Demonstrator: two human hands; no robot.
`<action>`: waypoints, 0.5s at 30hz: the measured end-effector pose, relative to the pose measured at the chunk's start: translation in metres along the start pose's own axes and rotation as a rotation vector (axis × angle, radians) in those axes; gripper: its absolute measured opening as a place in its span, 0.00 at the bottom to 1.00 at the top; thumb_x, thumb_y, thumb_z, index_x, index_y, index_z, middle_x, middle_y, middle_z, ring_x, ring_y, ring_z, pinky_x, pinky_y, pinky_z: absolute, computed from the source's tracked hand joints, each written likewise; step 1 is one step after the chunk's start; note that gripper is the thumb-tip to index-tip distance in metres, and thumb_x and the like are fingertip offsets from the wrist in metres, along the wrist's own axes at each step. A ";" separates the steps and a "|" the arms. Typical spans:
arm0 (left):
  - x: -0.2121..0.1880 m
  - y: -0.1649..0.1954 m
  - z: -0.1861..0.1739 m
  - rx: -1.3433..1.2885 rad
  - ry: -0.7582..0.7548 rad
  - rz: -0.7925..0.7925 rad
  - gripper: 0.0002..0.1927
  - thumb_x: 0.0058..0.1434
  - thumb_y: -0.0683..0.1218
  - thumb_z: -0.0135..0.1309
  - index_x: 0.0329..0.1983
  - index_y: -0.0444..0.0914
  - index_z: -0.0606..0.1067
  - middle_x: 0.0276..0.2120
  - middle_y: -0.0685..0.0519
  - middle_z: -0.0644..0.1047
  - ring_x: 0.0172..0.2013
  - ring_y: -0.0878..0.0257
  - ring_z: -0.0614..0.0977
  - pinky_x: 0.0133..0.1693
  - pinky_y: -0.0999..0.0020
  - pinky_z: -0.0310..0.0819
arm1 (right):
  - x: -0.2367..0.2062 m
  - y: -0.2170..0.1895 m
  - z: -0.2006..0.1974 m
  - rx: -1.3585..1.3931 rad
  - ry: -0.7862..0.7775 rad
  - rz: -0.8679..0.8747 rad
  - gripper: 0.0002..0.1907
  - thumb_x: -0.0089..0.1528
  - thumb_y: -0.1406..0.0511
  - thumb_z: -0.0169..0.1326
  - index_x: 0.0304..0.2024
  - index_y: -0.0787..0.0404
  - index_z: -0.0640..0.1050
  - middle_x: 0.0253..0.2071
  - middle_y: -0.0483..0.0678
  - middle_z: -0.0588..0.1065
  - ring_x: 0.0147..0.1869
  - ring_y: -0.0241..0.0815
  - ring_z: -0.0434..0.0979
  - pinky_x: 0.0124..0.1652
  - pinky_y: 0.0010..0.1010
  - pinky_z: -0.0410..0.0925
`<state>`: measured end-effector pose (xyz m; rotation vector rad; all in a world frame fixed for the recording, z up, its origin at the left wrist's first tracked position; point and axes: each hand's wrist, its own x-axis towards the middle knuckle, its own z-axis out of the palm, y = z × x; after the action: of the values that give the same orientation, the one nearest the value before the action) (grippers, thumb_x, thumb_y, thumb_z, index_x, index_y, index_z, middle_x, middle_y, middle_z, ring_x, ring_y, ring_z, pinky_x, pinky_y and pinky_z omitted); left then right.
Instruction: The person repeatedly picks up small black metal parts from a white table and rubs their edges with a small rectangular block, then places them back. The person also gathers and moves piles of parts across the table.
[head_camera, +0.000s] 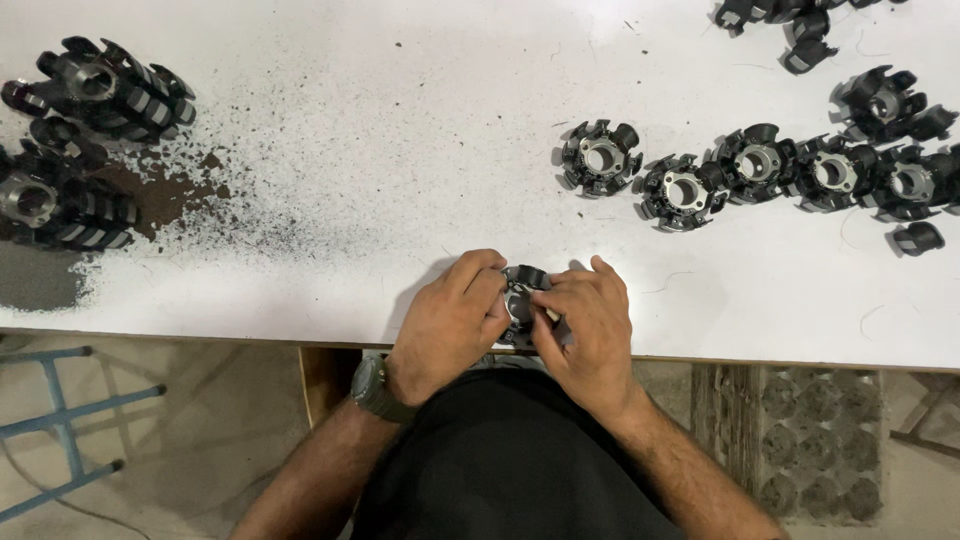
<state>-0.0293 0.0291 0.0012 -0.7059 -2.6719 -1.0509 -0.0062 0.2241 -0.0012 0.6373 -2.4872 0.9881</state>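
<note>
Matt white table top (400, 150), dusted with dark grit; glossy black cores (600, 158) with bare metal hubs.

White table (400, 150) — left hand (447, 325) and right hand (588, 335) grip one black toothed ring part (522, 290) at the near edge; row of like parts (760, 170) right, stacked ones (70, 150) left — dark grit (200, 200) scattered.
</note>
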 end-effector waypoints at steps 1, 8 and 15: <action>-0.001 -0.001 0.002 0.011 0.012 0.008 0.08 0.58 0.38 0.57 0.41 0.33 0.74 0.49 0.47 0.76 0.42 0.54 0.82 0.38 0.63 0.80 | -0.001 0.000 0.000 -0.003 -0.007 -0.001 0.16 0.55 0.73 0.65 0.44 0.60 0.77 0.43 0.49 0.77 0.56 0.50 0.76 0.67 0.56 0.61; -0.010 -0.006 0.013 0.023 0.103 0.038 0.11 0.57 0.38 0.58 0.43 0.33 0.74 0.47 0.48 0.75 0.44 0.53 0.82 0.41 0.63 0.81 | -0.003 -0.005 0.007 0.001 0.037 -0.006 0.17 0.55 0.74 0.65 0.45 0.60 0.77 0.44 0.49 0.77 0.57 0.49 0.77 0.67 0.55 0.62; -0.008 -0.001 0.011 0.038 0.102 0.016 0.10 0.58 0.38 0.58 0.43 0.32 0.75 0.45 0.47 0.75 0.42 0.53 0.82 0.39 0.63 0.80 | -0.003 -0.006 0.012 -0.059 0.048 -0.024 0.17 0.55 0.74 0.66 0.45 0.60 0.77 0.45 0.51 0.76 0.56 0.52 0.76 0.66 0.54 0.63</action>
<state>-0.0226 0.0331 -0.0099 -0.6478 -2.5879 -1.0014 -0.0032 0.2127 -0.0076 0.6159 -2.4518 0.9071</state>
